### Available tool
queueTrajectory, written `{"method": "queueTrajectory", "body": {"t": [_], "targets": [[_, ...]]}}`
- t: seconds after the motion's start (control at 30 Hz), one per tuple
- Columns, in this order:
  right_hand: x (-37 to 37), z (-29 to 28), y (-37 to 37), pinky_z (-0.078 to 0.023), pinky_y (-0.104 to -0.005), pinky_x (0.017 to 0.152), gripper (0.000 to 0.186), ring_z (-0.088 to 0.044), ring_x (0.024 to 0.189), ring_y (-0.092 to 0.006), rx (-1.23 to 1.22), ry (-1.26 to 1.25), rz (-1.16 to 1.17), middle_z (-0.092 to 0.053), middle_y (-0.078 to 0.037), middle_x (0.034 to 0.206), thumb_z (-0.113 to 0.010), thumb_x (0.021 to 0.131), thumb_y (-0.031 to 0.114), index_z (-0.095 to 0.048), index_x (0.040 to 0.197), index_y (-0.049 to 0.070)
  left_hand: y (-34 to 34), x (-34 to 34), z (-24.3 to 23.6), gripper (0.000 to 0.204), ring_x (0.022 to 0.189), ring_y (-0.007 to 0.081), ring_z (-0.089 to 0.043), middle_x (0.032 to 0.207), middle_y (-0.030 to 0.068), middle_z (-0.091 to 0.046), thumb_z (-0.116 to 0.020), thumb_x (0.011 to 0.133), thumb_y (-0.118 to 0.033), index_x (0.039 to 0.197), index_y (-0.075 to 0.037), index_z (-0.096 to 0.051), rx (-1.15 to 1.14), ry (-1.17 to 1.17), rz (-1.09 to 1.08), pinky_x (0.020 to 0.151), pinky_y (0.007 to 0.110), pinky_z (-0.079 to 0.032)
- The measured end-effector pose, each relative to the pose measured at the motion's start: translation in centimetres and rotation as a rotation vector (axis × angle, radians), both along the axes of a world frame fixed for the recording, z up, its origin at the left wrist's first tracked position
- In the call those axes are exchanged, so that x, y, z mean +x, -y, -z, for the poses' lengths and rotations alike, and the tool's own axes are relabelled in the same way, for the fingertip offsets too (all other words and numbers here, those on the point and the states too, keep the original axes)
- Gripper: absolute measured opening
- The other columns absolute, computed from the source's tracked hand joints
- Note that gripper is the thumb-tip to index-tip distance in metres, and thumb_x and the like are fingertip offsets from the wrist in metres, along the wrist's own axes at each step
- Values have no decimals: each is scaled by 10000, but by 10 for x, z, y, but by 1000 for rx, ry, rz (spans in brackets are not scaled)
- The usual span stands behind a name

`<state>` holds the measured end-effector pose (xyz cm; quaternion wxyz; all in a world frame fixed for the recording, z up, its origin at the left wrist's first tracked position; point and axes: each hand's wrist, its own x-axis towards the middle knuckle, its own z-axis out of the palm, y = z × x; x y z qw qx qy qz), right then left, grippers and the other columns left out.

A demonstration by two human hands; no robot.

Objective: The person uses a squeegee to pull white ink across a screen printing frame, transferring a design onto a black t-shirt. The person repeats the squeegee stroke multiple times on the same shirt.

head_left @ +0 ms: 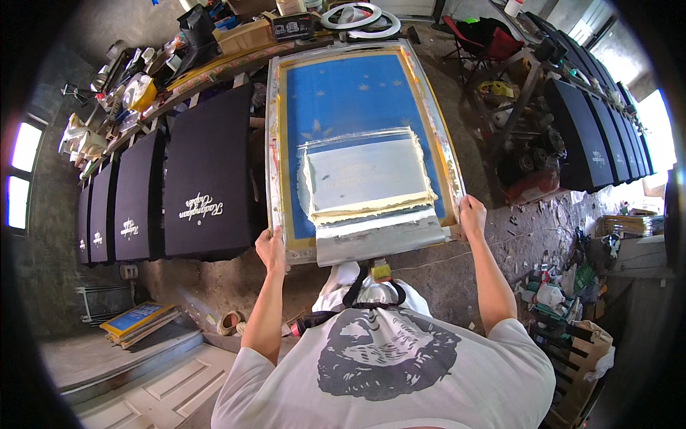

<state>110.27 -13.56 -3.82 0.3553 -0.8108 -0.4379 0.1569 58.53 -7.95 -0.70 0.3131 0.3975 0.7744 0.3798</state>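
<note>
Between my hands is a large screen printing frame (273,143) with blue mesh (336,86) and taped, ink-stained edges. My left hand (271,250) grips its near left corner. My right hand (471,217) is closed round the near right side. Thick cream-white ink (371,213) borders a pale rectangle in the nearer half of the mesh. A wide grey squeegee (379,239) lies across the near end, against the ink, with neither hand on it. What lies under the frame is hidden.
Black shirts on boards (207,171) line the left side, with white lettering. More black boards (579,136) stand at the right. A cluttered shelf (143,89) runs along the back left. A red folding chair (493,43) is beyond the frame; bagged clutter (561,293) lies at right.
</note>
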Motion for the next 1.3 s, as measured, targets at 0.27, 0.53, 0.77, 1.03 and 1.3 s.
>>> {"method": "queueTrajectory", "body": {"t": [0.27, 0.53, 0.77, 1.03, 1.3], "targets": [[-29, 3, 60, -413, -427, 594, 285, -546, 596, -317, 48, -13, 79, -547, -236, 696, -579, 989, 186, -585, 840, -57, 39, -34, 16, 235, 724, 97, -561, 824, 30, -687, -708, 904, -102, 1035, 90, -742, 77, 287, -64, 685, 295, -464], [-44, -14, 83, -437, -332, 623, 222, -547, 650, -132, 108, -123, 239, -571, -156, 696, -586, 999, 170, -683, 1003, -30, 2, -32, -3, 144, 653, 61, -488, 803, -24, -640, -685, 911, -47, 975, 72, -736, 106, 414, 13, 594, 256, -360], [14, -32, 115, -470, -308, 678, 279, -593, 729, -98, 92, -115, 401, -664, -126, 757, -603, 995, 192, -704, 1134, -28, -45, 49, -22, 105, 638, 54, -481, 781, -13, -629, -653, 925, -18, 940, 66, -713, 144, 491, 198, 579, 251, -352], [102, -31, 175, -496, -310, 684, 295, -633, 727, -107, 153, -161, 553, -711, -120, 771, -614, 991, 199, -710, 1174, -12, -52, 181, -45, 162, 659, 89, -512, 776, 9, -631, -657, 924, -48, 946, 103, -712, 131, 417, 322, 602, 262, -387], [339, -38, 314, -522, -324, 724, 305, -687, 778, -143, 193, -64, 813, -766, -135, 871, -624, 981, 183, -713, 1212, 5, -16, 495, -3, 174, 648, 100, -504, 739, 18, -619, -663, 923, -52, 915, 113, -719, 86, 418, 566, 592, 282, -394]]}}
